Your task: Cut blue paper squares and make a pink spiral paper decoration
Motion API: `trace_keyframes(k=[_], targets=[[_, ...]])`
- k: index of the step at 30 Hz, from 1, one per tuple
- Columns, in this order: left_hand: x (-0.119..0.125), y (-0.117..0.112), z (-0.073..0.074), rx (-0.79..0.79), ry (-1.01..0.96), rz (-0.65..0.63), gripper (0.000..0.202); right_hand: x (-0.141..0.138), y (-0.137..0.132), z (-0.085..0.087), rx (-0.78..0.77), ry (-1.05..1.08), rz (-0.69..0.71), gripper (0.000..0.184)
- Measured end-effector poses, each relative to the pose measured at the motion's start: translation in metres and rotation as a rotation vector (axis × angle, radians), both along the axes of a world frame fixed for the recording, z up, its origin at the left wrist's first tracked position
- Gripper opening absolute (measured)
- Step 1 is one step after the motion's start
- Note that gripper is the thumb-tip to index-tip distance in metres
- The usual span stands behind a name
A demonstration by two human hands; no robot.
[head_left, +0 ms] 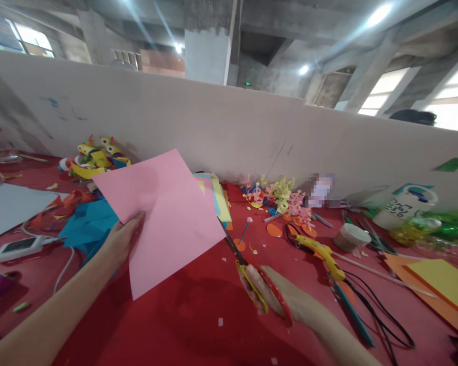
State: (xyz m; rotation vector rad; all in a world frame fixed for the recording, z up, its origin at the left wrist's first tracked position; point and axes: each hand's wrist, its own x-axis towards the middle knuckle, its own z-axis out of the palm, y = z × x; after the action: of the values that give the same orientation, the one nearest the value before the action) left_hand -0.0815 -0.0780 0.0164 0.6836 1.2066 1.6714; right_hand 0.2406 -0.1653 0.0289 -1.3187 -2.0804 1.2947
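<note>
My left hand (122,239) pinches the left edge of a pink sheet of paper (164,218) and holds it up over the red table (175,325). My right hand (282,297) is closed through the red and yellow handles of a pair of scissors (252,277). The scissor blades point up and left and meet the right edge of the pink sheet.
Blue and grey sheets (86,223) lie at the left beside a white device (21,247) with a cable. A yellow glue gun (320,251), cut paper shapes (282,198), a tape roll (351,237), a white cup (404,206) and yellow-orange sheets (438,284) lie at the right. A white wall (229,127) runs behind.
</note>
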Motion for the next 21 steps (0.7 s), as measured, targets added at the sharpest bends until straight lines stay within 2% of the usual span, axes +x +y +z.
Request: trace_keyframes(k=[21], targets=[[0.0036,-0.0014,0.0012,-0.029,0.031,-0.001,0.049,0.001,0.0024,-0.0092,-0.039,0.017,-0.003,0.055]])
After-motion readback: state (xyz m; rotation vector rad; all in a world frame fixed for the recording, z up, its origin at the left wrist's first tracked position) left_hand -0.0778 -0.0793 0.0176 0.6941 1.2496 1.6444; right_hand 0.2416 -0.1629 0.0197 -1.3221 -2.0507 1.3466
